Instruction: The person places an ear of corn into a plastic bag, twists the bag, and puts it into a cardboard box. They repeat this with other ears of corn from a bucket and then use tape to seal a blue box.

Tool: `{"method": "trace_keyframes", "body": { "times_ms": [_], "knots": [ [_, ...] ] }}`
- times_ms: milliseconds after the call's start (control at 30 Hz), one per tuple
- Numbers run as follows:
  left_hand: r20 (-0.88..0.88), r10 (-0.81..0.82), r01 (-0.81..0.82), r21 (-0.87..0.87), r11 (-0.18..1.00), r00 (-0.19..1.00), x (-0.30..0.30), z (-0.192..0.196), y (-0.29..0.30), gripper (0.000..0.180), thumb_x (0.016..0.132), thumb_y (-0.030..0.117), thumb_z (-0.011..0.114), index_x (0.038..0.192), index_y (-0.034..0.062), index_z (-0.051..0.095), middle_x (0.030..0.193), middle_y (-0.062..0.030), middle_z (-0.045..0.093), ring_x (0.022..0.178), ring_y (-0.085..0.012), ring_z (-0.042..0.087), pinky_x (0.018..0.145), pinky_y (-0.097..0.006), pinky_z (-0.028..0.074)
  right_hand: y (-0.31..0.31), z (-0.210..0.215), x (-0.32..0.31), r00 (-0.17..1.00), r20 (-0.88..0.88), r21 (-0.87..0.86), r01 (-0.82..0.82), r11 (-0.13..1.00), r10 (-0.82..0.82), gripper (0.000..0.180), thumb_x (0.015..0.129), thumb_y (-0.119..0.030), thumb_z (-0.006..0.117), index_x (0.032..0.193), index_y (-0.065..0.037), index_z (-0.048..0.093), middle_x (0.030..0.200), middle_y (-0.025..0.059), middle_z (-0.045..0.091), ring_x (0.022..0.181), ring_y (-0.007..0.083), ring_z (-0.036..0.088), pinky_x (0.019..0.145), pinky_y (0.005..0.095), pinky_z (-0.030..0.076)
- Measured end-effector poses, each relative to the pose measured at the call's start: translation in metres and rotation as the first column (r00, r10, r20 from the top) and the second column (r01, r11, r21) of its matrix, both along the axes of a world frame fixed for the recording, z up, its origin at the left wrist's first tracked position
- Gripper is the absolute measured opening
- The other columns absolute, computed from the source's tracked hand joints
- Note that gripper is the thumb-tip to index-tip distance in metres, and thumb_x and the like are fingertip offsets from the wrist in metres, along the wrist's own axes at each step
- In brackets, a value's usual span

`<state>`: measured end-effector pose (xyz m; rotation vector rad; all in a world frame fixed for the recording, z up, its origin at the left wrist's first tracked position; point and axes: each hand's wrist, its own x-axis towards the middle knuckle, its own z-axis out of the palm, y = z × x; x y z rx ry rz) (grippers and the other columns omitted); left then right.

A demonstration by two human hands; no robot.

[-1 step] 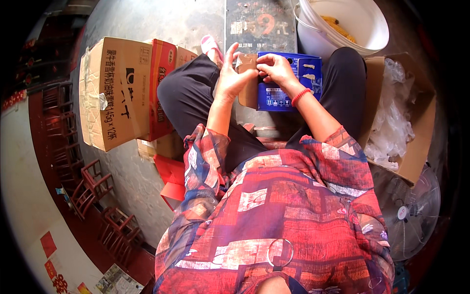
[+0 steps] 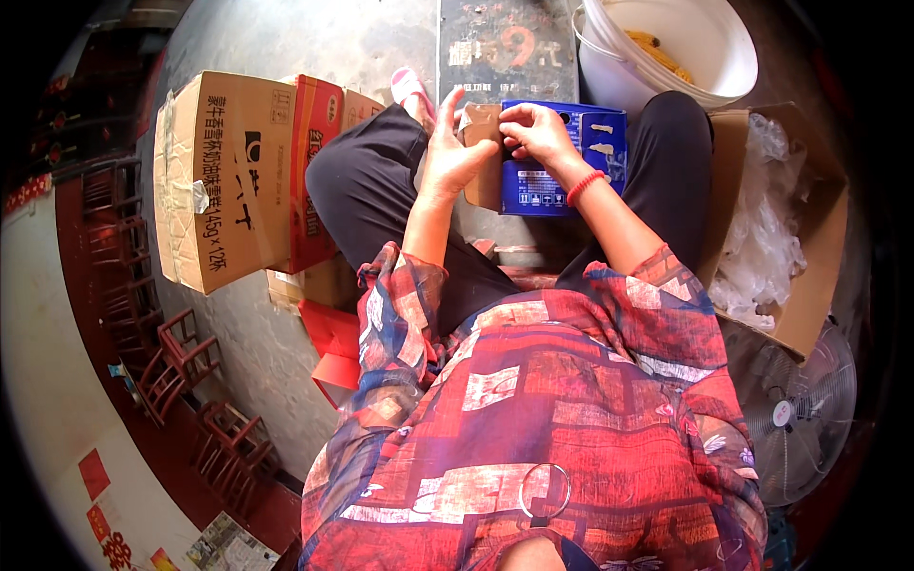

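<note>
A blue cardboard box lies between my knees, its brown flap folded out on the left side. My left hand is at the left edge of that flap, index finger stretched away from me and thumb spread to the right. Over the box's left part is my right hand, a red band on its wrist. Its fingertips are bent together near the flap; whatever they may pinch is too small to make out. The inside of the box is mostly hidden.
Stacked cartons stand at my left. A white bucket with yellow corn-like pieces is at the far right. Beside my right leg is an open carton holding clear plastic bags; a fan stands behind it. Wooden stools line the left.
My left thumb has drawn slightly back to the left, away from my right fingertips. My right hand and the box look the same.
</note>
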<state>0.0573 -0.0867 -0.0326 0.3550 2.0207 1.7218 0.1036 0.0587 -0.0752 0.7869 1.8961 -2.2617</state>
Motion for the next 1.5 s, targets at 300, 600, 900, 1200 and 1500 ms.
{"method": "trace_keyframes", "body": {
  "times_ms": [300,600,900,1200,1500],
  "knots": [
    [0.001,0.012,-0.012,0.019,1.0,1.0,0.0,-0.011,0.002,0.05,0.067,-0.002,0.056,0.117,-0.0053,0.051,0.101,-0.0096,0.062,0.092,-0.014,0.059,0.081,-0.025,0.046,0.0,-0.004,-0.013,1.0,-0.017,0.043,0.013,0.999,-0.012,0.012,0.079,-0.015,0.064,0.084,-0.005,0.063,0.074,0.0023,0.063,0.062,0.0088,0.059,0.048,0.0236,0.049],
    [-0.223,0.032,-0.081,-0.212,0.974,0.974,0.002,-0.002,0.004,0.041,0.069,0.0,0.056,0.11,-0.0028,0.058,0.088,-0.0076,0.066,0.079,-0.0097,0.06,0.071,-0.024,0.048,0.004,0.009,-0.02,0.988,-0.153,-0.043,-0.041,0.998,0.034,0.011,0.082,-0.015,0.055,0.081,-0.005,0.058,0.074,-0.0003,0.059,0.065,0.0072,0.054,0.055,0.0215,0.042],
    [-0.229,0.049,-0.094,-0.189,0.977,0.972,0.002,-0.014,0.003,0.04,0.068,0.0,0.055,0.108,-0.0017,0.06,0.093,-0.0173,0.066,0.085,-0.0185,0.065,0.078,-0.029,0.049,0.032,0.057,-0.025,0.99,-0.131,-0.17,-0.066,0.983,0.044,0.013,0.083,-0.018,0.051,0.08,-0.009,0.06,0.078,0.0001,0.061,0.07,0.0074,0.059,0.057,0.0218,0.043],
    [-0.139,0.007,-0.024,-0.124,0.992,0.99,0.02,-0.002,0.021,0.044,0.069,-0.002,0.054,0.113,-0.0041,0.056,0.101,-0.0127,0.065,0.093,-0.0159,0.063,0.079,-0.026,0.049,0.062,0.065,-0.039,0.979,-0.064,0.086,-0.187,0.978,0.193,0.012,0.083,-0.021,0.054,0.083,-0.01,0.058,0.076,-0.003,0.057,0.07,0.0057,0.056,0.056,0.0182,0.042],
    [-0.411,-0.141,-0.044,-0.41,0.911,0.901,0.038,0.014,0.034,0.059,0.07,0.036,0.069,0.117,0.0037,0.055,0.097,-0.0222,0.063,0.091,-0.0294,0.063,0.08,-0.033,0.049,0.088,0.061,-0.052,0.955,0.066,0.29,-0.296,0.91,0.289,0.011,0.082,-0.021,0.052,0.08,-0.011,0.057,0.076,-0.0029,0.056,0.066,0.0066,0.055,0.052,0.0188,0.04]
  ]
}}
